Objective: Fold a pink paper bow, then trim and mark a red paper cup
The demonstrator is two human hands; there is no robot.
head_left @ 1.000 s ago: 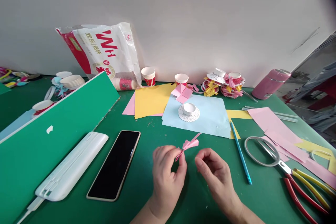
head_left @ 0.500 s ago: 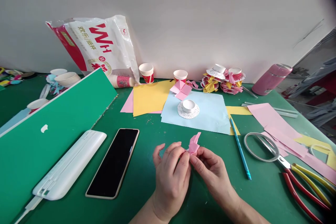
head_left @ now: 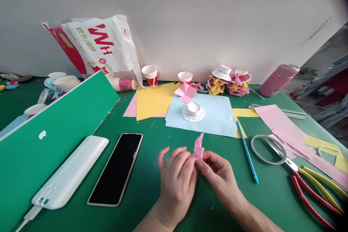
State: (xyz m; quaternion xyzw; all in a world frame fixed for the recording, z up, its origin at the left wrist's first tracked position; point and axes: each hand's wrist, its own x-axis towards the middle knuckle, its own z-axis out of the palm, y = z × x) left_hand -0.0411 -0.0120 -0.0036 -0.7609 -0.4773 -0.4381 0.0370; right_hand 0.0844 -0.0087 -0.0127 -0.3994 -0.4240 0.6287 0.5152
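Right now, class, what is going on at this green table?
A person's left hand and right hand together pinch a small folded pink paper piece above the green table. Behind it an upturned white paper cup with a fringed rim sits on a light blue paper sheet. A black smartphone lies to the left.

Soft, even daylight fills the scene, bright without harshness. The white wall (head_left: 206,21) beyond the hands is lit smoothly, slightly greyer toward its upper part. Shadows are faint: a soft dark patch lies on the green counter (head_left: 152,130) just under the hands. The phone (head_left: 116,168) to their left shows a dull, glare-free black screen. The centre is sharp; straight edges bow toward the borders, and the upper right corner darkens and blurs, as does the far right side.
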